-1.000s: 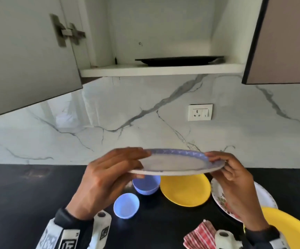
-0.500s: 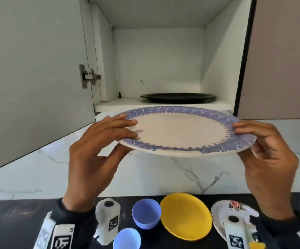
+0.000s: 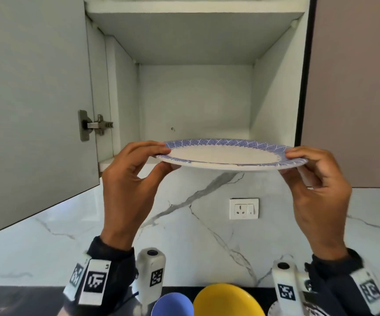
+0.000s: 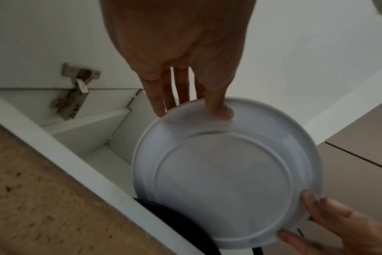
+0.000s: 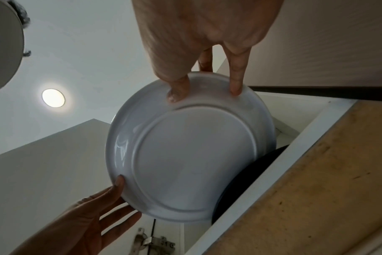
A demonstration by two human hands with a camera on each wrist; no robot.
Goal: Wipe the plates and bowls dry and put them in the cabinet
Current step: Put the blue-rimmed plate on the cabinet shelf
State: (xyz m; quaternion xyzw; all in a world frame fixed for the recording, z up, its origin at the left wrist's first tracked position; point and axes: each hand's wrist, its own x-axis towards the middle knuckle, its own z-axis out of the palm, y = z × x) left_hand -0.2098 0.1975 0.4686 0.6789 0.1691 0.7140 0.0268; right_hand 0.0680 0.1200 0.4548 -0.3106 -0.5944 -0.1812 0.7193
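Plate reaches the cabinet mouth

We now hold the blue-rimmed plate (image 3: 230,155) level at the front edge of the cabinet shelf (image 3: 107,164), having lifted it from counter height a second ago. Our left hand (image 3: 129,179) and right hand (image 3: 316,183) each pinch opposite rims, fingers on top and thumbs beneath. A black plate (image 4: 185,224) already lies on the shelf just behind it. The lift looks finished to us; sliding it in remains. A yellow plate (image 3: 227,299) and blue bowl (image 3: 173,304) wait on the counter below.
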